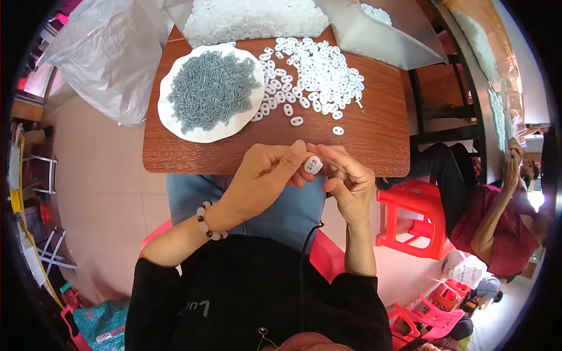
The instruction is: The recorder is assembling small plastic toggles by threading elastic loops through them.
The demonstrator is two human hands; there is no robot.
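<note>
Above my lap, at the table's front edge, my left hand is closed on a white oval cord lock with two holes, gripped at the fingertips. Close beside it is my right hand, its index fingertip reaching the cord lock's upper side. The right thumb stands apart from the curled fingers, and I see nothing plainly held there. Beyond my hands, a white wavy-rimmed plate bears a heap of small grey coil springs. Many loose white cord lock pieces are spread to its right.
The brown wooden table carries a tray of whitish small parts and a slanted metal chute at the back. A plastic bag hangs left. Right are a red stool and another person.
</note>
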